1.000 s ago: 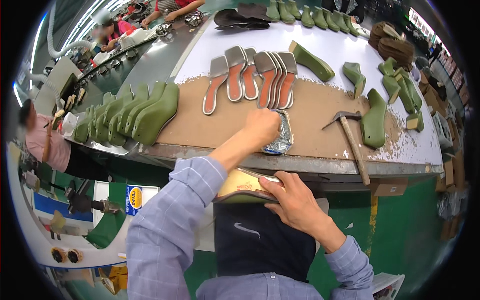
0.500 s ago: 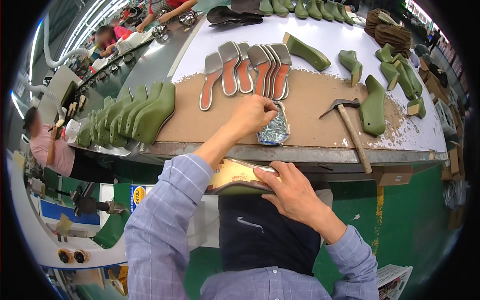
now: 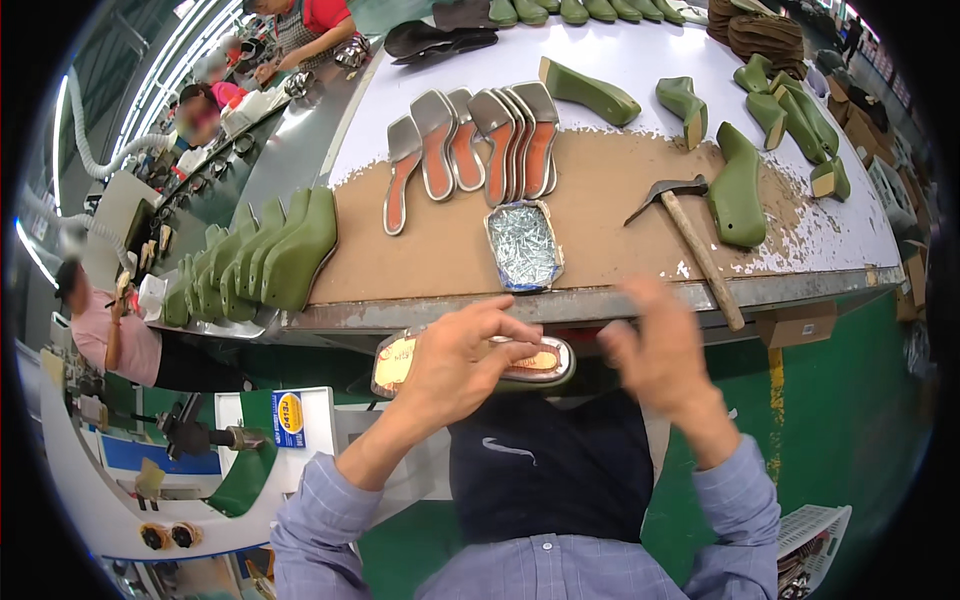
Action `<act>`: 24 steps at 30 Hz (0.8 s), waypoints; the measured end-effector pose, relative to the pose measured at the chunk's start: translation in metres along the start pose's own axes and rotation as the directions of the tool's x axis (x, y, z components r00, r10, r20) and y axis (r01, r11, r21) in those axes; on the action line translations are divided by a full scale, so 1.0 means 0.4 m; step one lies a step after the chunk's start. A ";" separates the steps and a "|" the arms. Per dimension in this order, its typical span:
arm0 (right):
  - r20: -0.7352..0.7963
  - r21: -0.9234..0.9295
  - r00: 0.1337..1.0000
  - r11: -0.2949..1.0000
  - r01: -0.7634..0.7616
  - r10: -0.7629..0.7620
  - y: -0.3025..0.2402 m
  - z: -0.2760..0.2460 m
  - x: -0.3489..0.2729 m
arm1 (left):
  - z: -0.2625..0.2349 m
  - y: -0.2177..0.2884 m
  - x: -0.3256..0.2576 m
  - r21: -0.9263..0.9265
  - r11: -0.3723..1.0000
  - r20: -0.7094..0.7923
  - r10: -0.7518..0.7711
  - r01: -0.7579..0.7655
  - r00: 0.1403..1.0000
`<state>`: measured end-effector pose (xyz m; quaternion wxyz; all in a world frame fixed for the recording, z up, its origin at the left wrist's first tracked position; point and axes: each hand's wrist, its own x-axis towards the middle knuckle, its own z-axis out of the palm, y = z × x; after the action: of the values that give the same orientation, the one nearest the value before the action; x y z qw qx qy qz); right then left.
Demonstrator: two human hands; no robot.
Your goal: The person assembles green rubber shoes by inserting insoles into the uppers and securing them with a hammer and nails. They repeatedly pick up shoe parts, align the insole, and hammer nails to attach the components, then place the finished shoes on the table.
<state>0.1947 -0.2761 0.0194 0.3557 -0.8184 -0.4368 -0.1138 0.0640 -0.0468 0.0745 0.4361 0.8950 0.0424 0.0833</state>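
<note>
A shoe last (image 3: 556, 384) rests on my lap, sole up, with a yellowish insole (image 3: 397, 362) on its bottom. Over the insole is my left hand (image 3: 455, 355), thumb and fingertips pinched together; whatever they hold is too small to make out. Blurred by motion, my right hand (image 3: 665, 355) is raised off the last's right end, thumb apart from the fingers and nothing visible in it. A box of nails (image 3: 524, 247) sits at the table's front edge, beyond my left hand. To its right lies a hammer (image 3: 697, 245), handle over the edge.
Orange-and-silver insoles (image 3: 437, 150) lie in overlapping groups behind the nail box. Green lasts stand in a row (image 3: 300, 255) at left, and others (image 3: 738, 185) lie at right. A machine (image 3: 200, 435) is at lower left. Other people (image 3: 110, 325) work at left.
My left hand has moved from the nail box back to the insole, fingers pinched. My right hand has let go of the last and moved up and right.
</note>
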 end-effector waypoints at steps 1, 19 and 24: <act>-0.092 -0.258 0.996 0.966 -0.018 -0.005 0.058 -0.025 0.002 | 0.006 0.014 0.004 0.108 0.994 -0.010 0.016 -0.015 1.000; -0.020 0.252 0.939 0.910 -0.329 0.345 0.019 -0.175 -0.192 | 0.028 0.036 0.023 0.303 0.939 0.014 -0.177 0.165 0.984; 0.041 0.297 0.989 0.944 -0.145 0.139 -0.089 -0.260 -0.163 | 0.028 0.026 0.017 0.301 0.953 0.021 0.020 -0.025 1.000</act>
<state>0.1405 -0.3753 0.0791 0.4784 -0.7855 -0.3924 -0.0123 0.0729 -0.0608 0.0765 0.2942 0.9521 0.0406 0.0727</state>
